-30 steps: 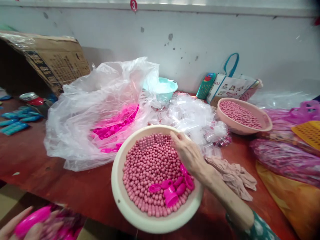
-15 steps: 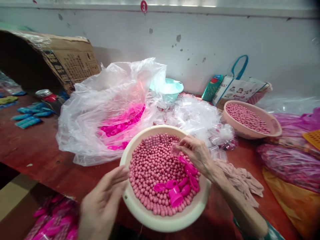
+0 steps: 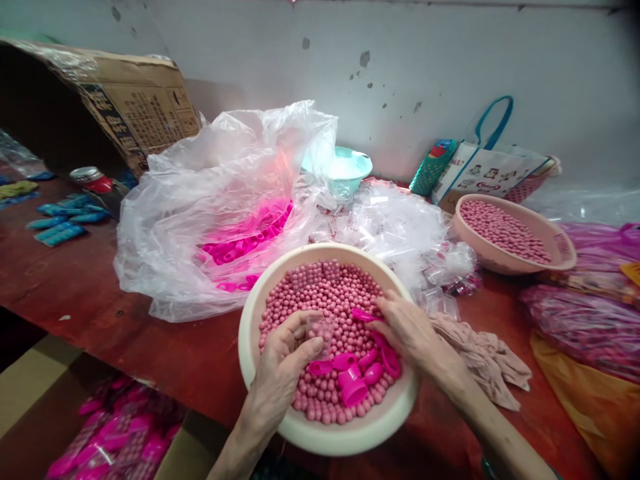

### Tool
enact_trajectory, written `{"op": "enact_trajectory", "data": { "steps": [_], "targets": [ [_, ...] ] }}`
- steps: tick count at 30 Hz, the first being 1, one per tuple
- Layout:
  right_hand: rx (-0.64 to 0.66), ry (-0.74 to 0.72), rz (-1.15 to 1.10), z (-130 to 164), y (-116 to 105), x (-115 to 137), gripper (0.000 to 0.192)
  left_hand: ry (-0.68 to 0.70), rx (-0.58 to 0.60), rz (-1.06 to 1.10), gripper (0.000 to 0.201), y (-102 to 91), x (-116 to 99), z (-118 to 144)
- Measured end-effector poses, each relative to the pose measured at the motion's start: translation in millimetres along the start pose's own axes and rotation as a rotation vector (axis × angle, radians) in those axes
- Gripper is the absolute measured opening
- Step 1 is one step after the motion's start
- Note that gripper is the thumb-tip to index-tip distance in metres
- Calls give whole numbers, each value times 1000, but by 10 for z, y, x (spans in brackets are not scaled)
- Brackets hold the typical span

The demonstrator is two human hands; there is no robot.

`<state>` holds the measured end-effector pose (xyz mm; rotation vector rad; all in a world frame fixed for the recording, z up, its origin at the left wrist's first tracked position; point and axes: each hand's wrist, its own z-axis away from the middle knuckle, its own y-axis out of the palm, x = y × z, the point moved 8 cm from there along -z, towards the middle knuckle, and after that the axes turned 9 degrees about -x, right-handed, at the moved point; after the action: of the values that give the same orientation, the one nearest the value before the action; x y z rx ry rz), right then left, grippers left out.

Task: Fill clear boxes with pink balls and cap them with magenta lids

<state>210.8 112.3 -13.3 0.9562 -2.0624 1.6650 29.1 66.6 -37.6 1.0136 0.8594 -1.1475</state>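
Two hands at work, both over one cream bowl [image 3: 260, 320] of pink beads [image 3: 325, 293], too many to count. Going L to R across the red-brown table [image 3: 75, 287]: far left, approx 6 blue tubes [image 3: 60, 223] lying flat, 1 tin can [image 3: 90, 179] behind them, 1 cardboard box [image 3: 135, 107] tipped on its side w/ the flap up. Below the table edge, 1 carton of hot-pink packets [image 3: 110, 440], count unclear. Next, 1 big clear plastic bag [image 3: 200, 193] slumped open, hot-pink caps showing through it, number can't be told.

Centre: the cream bowl sits at the table's near edge. Left hand [image 3: 285, 360] is in it, thumb & fingers closed round 1 small clear vial [image 3: 321, 330], held upright just above the beads. Right hand [image 3: 407, 330] rests on the beads at the bowl's right side, fingers curled low by a pink cap; whether it's pinching anything I can't tell. Between the 2 hands, approx 7 hot-pink caps [image 3: 353, 383] lie on top of the beads, 1 bigger w/ its mouth up.

Behind the bowl: 1 heap of small clear vials [image 3: 395, 227], uncountable, and 1 pale teal bowl [image 3: 345, 170] near the wall. Right of the bowl, 1 beige cloth [image 3: 485, 360] crumpled on the table, touching the wrist. Further R: 1 pink bowl [image 3: 500, 257] w/ more beads, 1 printed tote bag [image 3: 485, 170] w/ a teal handle behind it, 1 green woven pouch [image 3: 427, 170] beside that. Far right, filled purple-pink bags [image 3: 585, 320], at least 2, over 1 yellow sack [image 3: 595, 400].
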Motion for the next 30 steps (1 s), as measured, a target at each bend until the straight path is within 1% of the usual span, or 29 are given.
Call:
{"op": "enact_trajectory", "data": {
  "steps": [3,5,9,11,13,15,16,17,18,21,24,26,27,28,30],
  "targets": [
    [22,7,-8,54,150,-115,9,-11,-30,-14,28,-51,31,0],
    [21,23,-43,38,191,-128,11,-14,-25,-11,29,-59,51,1],
    [34,79,-161,-64,143,-59,18,-14,-13,-5,29,-62,69,9],
    [69,112,-237,-92,129,12,23,-19,-8,-6,28,-55,67,13],
    [118,237,-444,-79,172,53,24,-28,18,-8,26,-29,65,15],
    [137,433,-748,-25,260,78,23,-31,41,-25,25,-6,66,11],
    [127,521,-889,7,309,95,24,-23,46,-37,25,-1,63,7],
    [106,580,-992,35,350,119,24,-15,52,-48,25,3,62,4],
    [82,595,-1043,54,377,152,24,-4,58,-54,25,5,58,1],
    [37,579,-1061,117,428,238,23,18,86,-18,26,23,40,7],
    [44,609,-971,210,448,258,25,3,117,42,26,56,20,25],
    [19,590,-885,247,399,259,25,-12,125,54,26,71,14,33],
    [-19,546,-835,248,346,268,24,-16,126,55,26,74,12,34],
    [-66,468,-781,238,279,296,20,-18,127,56,27,77,12,34],
    [-174,215,-637,219,119,425,12,-19,129,59,27,79,19,33]
  ]
}}
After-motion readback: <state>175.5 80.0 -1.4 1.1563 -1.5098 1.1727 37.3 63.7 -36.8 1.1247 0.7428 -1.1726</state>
